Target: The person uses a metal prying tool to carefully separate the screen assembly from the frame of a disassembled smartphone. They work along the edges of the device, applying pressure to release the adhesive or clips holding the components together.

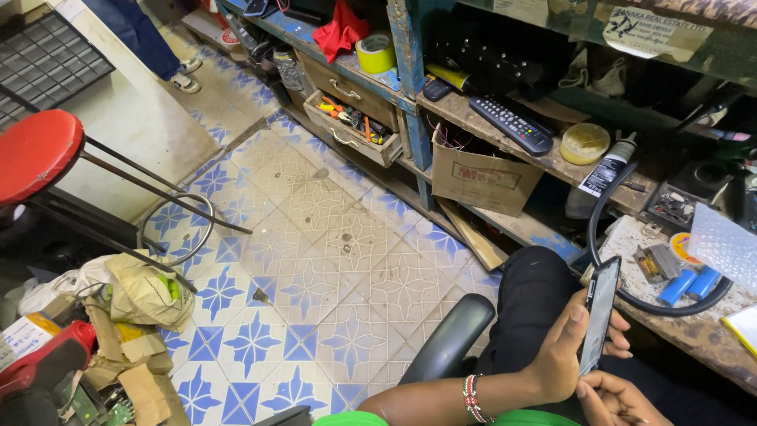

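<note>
A dark smartphone [599,312] is held edge-on above my lap, screen turned to the right. My left hand [561,351], with a beaded bracelet at the wrist, grips it with the thumb on the near edge and the fingers wrapped behind. Just below, my right hand [623,401] curls under the phone's lower end, a fingertip touching its bottom corner. The frame's lower edge partly cuts this hand off.
A worn workbench [694,327] at right carries blue cylinders [688,285], a black cable loop and bubble wrap. Shelves hold a remote control [511,124], a cardboard box [481,180] and an open tool drawer [351,126]. A red stool [35,154], paper bags and a black armrest [451,338] stand on the tiled floor. Another person's legs are at the top left.
</note>
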